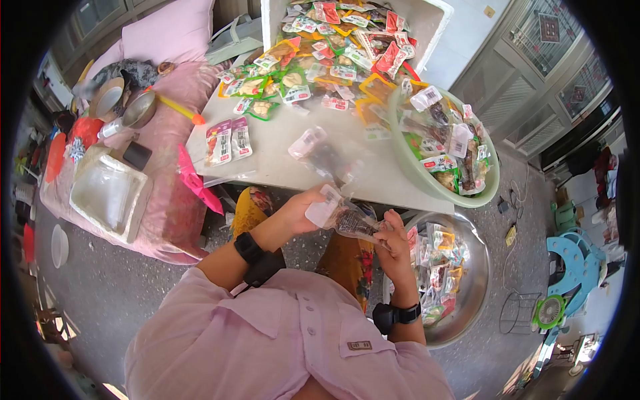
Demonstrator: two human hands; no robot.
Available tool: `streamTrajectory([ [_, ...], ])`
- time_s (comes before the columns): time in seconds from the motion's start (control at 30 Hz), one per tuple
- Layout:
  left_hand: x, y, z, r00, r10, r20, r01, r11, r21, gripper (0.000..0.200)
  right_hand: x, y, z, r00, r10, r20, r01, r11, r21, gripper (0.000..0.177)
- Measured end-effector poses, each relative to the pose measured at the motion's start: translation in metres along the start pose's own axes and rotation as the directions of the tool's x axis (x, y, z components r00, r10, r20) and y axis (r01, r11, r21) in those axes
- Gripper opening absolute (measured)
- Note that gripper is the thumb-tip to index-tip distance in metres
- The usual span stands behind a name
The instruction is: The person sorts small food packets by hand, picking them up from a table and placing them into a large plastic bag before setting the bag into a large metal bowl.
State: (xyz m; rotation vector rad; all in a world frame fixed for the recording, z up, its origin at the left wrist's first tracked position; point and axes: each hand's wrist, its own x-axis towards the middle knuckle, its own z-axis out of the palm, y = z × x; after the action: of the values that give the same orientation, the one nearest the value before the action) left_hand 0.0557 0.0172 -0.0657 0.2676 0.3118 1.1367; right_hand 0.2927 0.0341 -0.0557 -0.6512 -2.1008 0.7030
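Observation:
Above my lap, both hands hold a clear plastic food packet (355, 223) with dark contents and a whitish label. My left hand (301, 211) is closed on its labelled end, and my right hand (395, 241) pinches the opposite end. Another clear packet with dark contents (323, 155) lies on the table (273, 143) just beyond. Two pouches (228, 141) sit side by side at the table's left. To the right, a pale green basin (492, 175) is heaped with mixed packets.
A white foam box (432, 30) at the back spills colourful packets (293, 73) onto the table. On the floor at right, a metal basin (475, 287) holds several packets. A pink-covered bed (177, 220) at left carries a foam tray (110, 190). A green fan (549, 311) stands at far right.

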Motion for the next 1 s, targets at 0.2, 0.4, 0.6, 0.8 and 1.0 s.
streamTrajectory([
  [0.2, 0.005, 0.002, 0.005, 0.994, 0.098, -0.044, -0.083, 0.963, 0.255, 0.037, -0.008, -0.004, -0.006, 0.863, 0.454, 0.220, -0.464, 0.542, 0.701, 0.051],
  [0.4, 0.017, 0.002, 0.017, 0.991, 0.058, -0.122, 0.001, 0.898, 0.440, 0.052, -0.014, 0.000, -0.014, 0.782, 0.537, 0.316, -0.369, -0.009, 0.929, 0.038],
  [0.6, 0.055, 0.000, 0.007, 0.919, 0.334, -0.208, -0.059, 0.640, 0.766, 0.033, -0.023, 0.034, -0.006, 0.650, 0.748, 0.133, -0.340, 0.131, 0.931, 0.015],
  [0.8, 0.064, -0.009, 0.016, 0.763, 0.561, 0.321, 0.153, -0.639, 0.754, 0.029, -0.018, 0.048, -0.012, 0.598, 0.777, -0.198, -0.218, 0.395, 0.893, 0.010],
  [1.0, 0.082, -0.014, -0.002, 0.818, 0.456, 0.351, 0.130, -0.741, 0.659, 0.021, -0.010, 0.053, -0.004, 0.587, 0.790, -0.176, -0.252, 0.385, 0.888, 0.012],
])
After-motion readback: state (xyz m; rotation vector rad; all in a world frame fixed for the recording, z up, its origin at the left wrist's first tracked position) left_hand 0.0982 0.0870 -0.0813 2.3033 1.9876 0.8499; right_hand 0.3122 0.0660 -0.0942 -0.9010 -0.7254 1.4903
